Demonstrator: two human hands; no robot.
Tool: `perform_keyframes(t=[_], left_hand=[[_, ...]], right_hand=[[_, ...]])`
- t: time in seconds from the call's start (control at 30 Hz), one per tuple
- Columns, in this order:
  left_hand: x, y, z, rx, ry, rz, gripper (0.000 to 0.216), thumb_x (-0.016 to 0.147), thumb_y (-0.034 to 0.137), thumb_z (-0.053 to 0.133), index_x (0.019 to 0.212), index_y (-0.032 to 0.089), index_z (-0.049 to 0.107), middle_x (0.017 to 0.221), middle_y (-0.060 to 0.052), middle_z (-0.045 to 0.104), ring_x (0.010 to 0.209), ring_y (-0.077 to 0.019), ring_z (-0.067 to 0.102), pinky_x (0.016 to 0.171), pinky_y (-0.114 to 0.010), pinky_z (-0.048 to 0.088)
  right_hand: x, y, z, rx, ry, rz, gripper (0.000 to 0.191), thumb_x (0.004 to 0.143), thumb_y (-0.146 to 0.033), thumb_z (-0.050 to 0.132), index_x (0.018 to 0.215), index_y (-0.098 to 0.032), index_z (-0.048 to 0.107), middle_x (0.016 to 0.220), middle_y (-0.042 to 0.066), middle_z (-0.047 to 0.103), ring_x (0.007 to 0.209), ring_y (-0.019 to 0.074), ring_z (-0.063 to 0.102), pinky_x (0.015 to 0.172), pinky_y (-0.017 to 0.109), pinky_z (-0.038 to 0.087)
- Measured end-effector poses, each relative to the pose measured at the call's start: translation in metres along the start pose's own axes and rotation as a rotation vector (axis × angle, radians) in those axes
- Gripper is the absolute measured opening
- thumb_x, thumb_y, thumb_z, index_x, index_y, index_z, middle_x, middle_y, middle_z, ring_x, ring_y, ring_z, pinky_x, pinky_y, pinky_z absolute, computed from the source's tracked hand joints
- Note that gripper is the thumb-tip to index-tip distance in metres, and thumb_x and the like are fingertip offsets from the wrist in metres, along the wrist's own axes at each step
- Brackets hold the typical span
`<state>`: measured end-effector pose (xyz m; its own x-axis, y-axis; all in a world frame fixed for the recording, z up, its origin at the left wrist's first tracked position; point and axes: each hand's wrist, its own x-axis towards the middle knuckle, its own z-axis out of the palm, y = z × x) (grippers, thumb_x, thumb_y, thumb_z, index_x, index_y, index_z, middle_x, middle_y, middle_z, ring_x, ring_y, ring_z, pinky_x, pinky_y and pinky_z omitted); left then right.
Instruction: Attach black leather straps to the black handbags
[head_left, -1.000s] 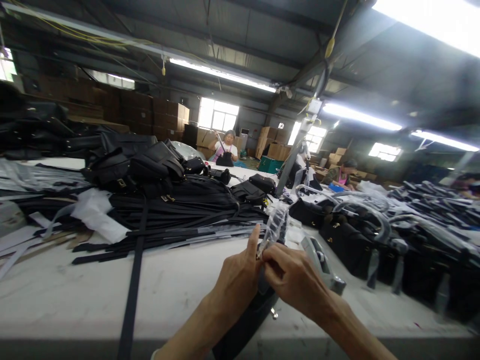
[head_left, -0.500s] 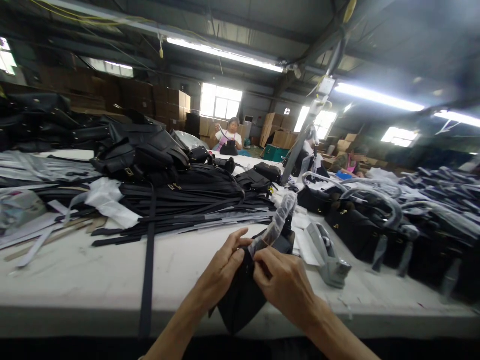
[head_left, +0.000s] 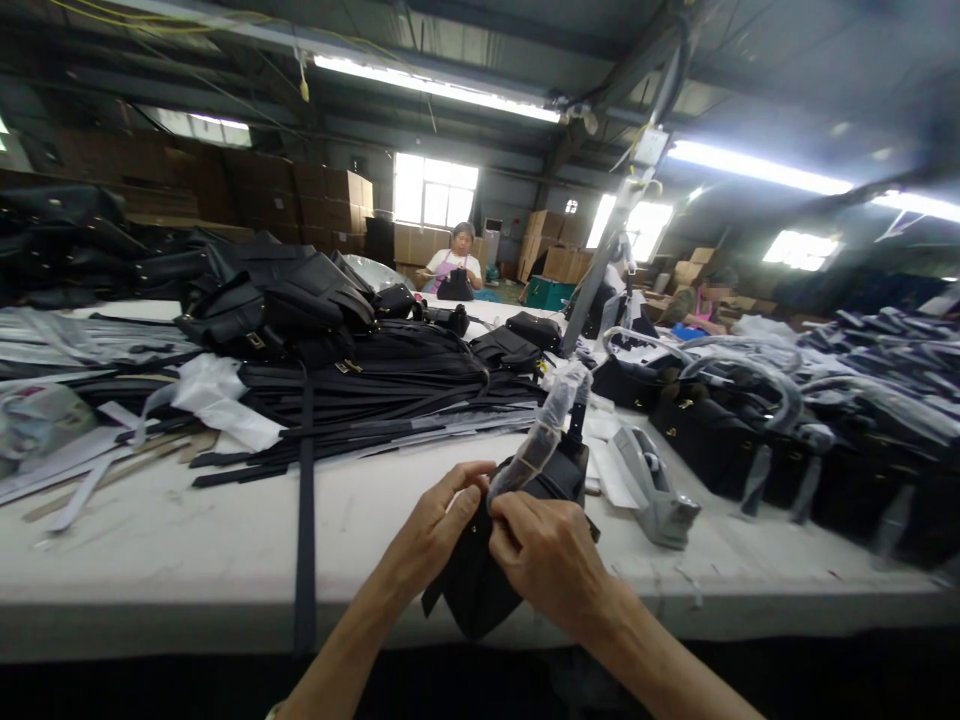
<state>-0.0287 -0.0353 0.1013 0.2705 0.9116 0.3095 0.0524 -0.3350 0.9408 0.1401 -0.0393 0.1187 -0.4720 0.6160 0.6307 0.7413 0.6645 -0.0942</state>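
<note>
The right hand (head_left: 547, 555) pinches the wrapped handle (head_left: 541, 440) low down; whether the half-curled left hand (head_left: 435, 525) grips, I can't tell. The bag (head_left: 480, 590) is at the table's near edge. Any print on the cartons (head_left: 330, 200) is too small to read from here.

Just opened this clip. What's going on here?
A person is working with both hands on a black handbag at the near edge of a white table. The right hand pinches the near end of its plastic-wrapped handle, while the left hand is right beside that end. A grey tape dispenser stands to the right, with more black handbags beyond it. Black straps lie in a heap further back.
</note>
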Motion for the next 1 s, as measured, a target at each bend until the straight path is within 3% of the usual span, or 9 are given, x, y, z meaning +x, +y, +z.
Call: perform_keyframes(t=[0.17,0.27,0.43,0.57,0.67,0.83,1.0], left_hand=[[0.006,0.001,0.007,0.125,0.014,0.029,0.023,0.093,0.025,0.048,0.105,0.020,0.067,0.103,-0.005,0.068,0.101,-0.0215,0.059,0.093,-0.032,0.044],[0.004,-0.001,0.007,0.145,-0.004,0.034,0.024,0.092,0.020,0.047,0.110,0.022,0.064,0.100,-0.003,0.067,0.096,-0.0193,0.061,0.089,-0.031,0.046],[0.001,0.000,0.005,0.324,0.057,0.098,0.031,0.089,0.016,0.054,0.118,0.027,0.060,0.105,-0.002,0.067,0.100,-0.0199,0.060,0.092,-0.034,0.044],[0.004,0.003,0.010,0.603,0.131,0.275,0.030,0.085,0.011,0.058,0.111,0.026,0.061,0.103,-0.002,0.068,0.099,-0.0210,0.060,0.100,-0.041,0.039],[0.007,0.003,0.012,0.732,0.156,0.428,0.031,0.089,0.011,0.054,0.117,0.025,0.058,0.107,-0.004,0.065,0.100,-0.0208,0.059,0.091,-0.037,0.044],[0.006,-0.005,0.010,0.772,0.207,0.579,0.018,0.095,0.014,0.045,0.090,0.020,0.061,0.091,-0.004,0.066,0.080,-0.0165,0.060,0.072,-0.028,0.047],[0.003,-0.014,0.005,0.538,0.308,0.470,0.014,0.094,0.012,0.048,0.087,0.021,0.055,0.094,-0.004,0.066,0.091,-0.0177,0.061,0.082,-0.031,0.049]], right_hand=[[-0.015,0.014,0.003,0.239,0.121,0.156,0.014,0.079,-0.013,0.053,0.070,-0.019,0.063,0.056,-0.003,0.061,0.045,0.0091,0.054,0.049,0.020,0.038],[-0.020,0.021,0.006,0.262,0.159,0.241,0.013,0.078,-0.014,0.054,0.072,-0.019,0.065,0.057,-0.002,0.062,0.047,0.0100,0.055,0.050,0.020,0.040],[-0.018,0.020,0.012,0.365,0.043,0.321,0.015,0.077,-0.014,0.054,0.070,-0.019,0.067,0.053,-0.003,0.060,0.044,0.0106,0.053,0.046,0.020,0.039],[-0.014,0.014,0.009,0.342,0.106,0.186,0.015,0.077,-0.013,0.054,0.073,-0.019,0.067,0.057,-0.002,0.063,0.046,0.0107,0.055,0.049,0.020,0.042],[-0.012,0.010,0.004,0.303,0.161,0.104,0.015,0.078,-0.012,0.054,0.078,-0.019,0.067,0.064,-0.001,0.067,0.051,0.0114,0.059,0.054,0.021,0.045],[-0.006,0.004,0.001,0.316,0.045,0.148,0.016,0.079,-0.012,0.053,0.081,-0.019,0.068,0.067,0.000,0.068,0.054,0.0120,0.061,0.056,0.021,0.044],[-0.004,0.009,-0.004,0.584,-0.110,0.420,0.013,0.082,-0.024,0.056,0.074,-0.019,0.065,0.056,-0.003,0.057,0.047,0.0101,0.052,0.046,0.019,0.041]])
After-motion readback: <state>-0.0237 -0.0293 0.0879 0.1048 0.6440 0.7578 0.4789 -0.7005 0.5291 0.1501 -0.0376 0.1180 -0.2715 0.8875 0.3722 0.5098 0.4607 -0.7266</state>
